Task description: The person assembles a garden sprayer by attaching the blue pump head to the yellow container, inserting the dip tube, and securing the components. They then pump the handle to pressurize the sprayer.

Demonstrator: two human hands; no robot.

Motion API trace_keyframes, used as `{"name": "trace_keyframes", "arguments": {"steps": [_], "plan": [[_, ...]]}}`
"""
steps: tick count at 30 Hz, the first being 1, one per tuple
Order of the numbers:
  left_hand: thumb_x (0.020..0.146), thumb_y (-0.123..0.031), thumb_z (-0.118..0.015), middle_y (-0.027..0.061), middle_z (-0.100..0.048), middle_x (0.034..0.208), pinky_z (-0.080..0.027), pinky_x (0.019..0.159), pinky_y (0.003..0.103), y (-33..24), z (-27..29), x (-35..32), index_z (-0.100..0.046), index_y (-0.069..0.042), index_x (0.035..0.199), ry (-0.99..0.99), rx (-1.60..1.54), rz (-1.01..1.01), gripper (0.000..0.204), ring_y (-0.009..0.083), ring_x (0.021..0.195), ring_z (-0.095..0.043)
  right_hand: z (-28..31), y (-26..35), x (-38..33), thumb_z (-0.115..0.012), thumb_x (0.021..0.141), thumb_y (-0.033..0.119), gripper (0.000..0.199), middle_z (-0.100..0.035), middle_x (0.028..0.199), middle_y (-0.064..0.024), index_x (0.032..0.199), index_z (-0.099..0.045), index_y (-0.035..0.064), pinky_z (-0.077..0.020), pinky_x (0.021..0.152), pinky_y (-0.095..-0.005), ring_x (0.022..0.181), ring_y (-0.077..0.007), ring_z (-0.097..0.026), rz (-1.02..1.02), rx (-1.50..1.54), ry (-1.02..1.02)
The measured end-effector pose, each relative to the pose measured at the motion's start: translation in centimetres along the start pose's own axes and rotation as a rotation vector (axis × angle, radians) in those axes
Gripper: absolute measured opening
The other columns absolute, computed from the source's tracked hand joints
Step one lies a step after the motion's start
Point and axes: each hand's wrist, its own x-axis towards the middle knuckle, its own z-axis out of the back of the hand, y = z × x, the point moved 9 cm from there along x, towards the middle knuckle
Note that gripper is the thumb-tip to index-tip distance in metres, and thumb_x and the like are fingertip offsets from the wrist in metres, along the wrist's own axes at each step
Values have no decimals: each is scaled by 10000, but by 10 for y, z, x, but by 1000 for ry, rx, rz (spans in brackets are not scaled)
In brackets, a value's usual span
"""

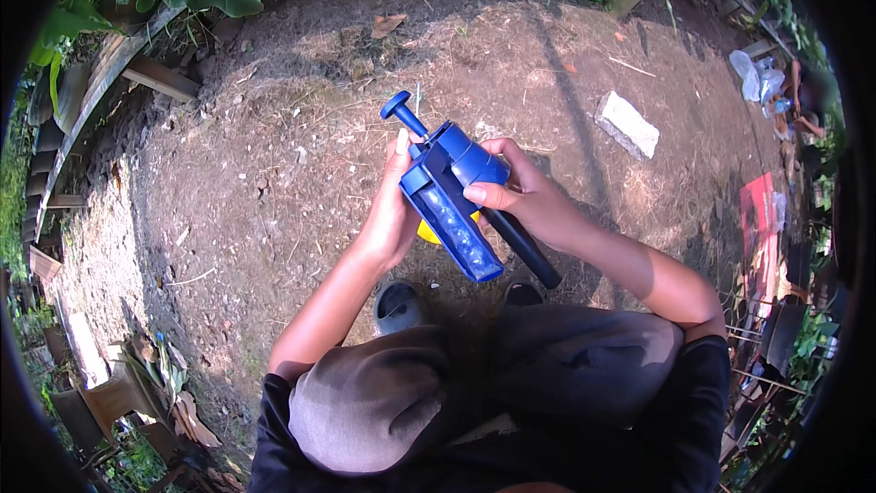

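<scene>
While both bare forearms (630, 265) angle inward, the right hand (537, 204) clamps thumb and fingers around a blue plastic device with a knobbed plunger (450, 205), above brown dirt ground (301, 146); the left hand (392, 219) lies along its left side, thumb upward, other fingers hidden, their grip impossible to tell.

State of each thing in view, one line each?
Blue device: held up, tilted
Knobbed rod: sticking out at the device's upper end
Black tube: angled alongside the device
Left grip: closed on the device
Right grip: closed on the device
White block: lying on the ground
Yellow piece: mostly hidden
</scene>
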Motion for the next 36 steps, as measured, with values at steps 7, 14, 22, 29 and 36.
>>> {"name": "trace_keyframes", "arguments": {"steps": [7, 14, 22, 29, 36], "plan": [[1001, -418, -463, 181, -470, 1397, -469, 1011, 454, -7, 9, 7, -463, -119, 1352, 100, -113, 145, 461, 293, 1241, -528, 6, 24, 1, -839, 758, 291, 804, -487, 1263, -116, 1409, -417, 84, -474, 991, -358, 1164, -219, -537, 296, -510, -36], [991, -255, -548, 179, -575, 1262, -499, 992, 450, -29, 14, 5, -410, -65, 1334, 20, -229, -42, 416, 267, 1171, -585, 16, 20, 1, -750, 813, 422, 638, -660, 955, -183, 1258, -532, 20, -517, 754, -395, 906, -303, -678, 146, -894, 4], [995, -261, -532, 180, -581, 1269, -496, 1009, 419, -14, 12, 10, -340, -45, 1432, 147, -226, 49, 524, 268, 1183, -585, -5, -12, -8, -570, 963, 465, 484, -566, 617, -57, 968, -606, -18, -443, 526, -363, 533, -214, -585, 32, -539, 234], [905, -289, -661, 171, -547, 1317, -421, 1059, 406, -7, 9, 10, -265, -98, 1502, 325, 26, 24, 742, 275, 1215, -557, -37, -40, -38, -392, 1003, 572, 515, -339, 523, 75, 790, -436, 105, -303, 383, -201, 376, -13, -325, -515, 409, 659], [755, 14, -766, 117, -538, 1311, -469, 1009, 416, -25, 12, 2, -325, -108, 1443, 315, 77, 32, 827, 251, 1226, -535, -38, -40, -31, -355, 1020, 552, 529, -353, 520, 60, 782, -452, 90, -338, 405, -212, 401, -21, -359, -359, 562, 826]]}}
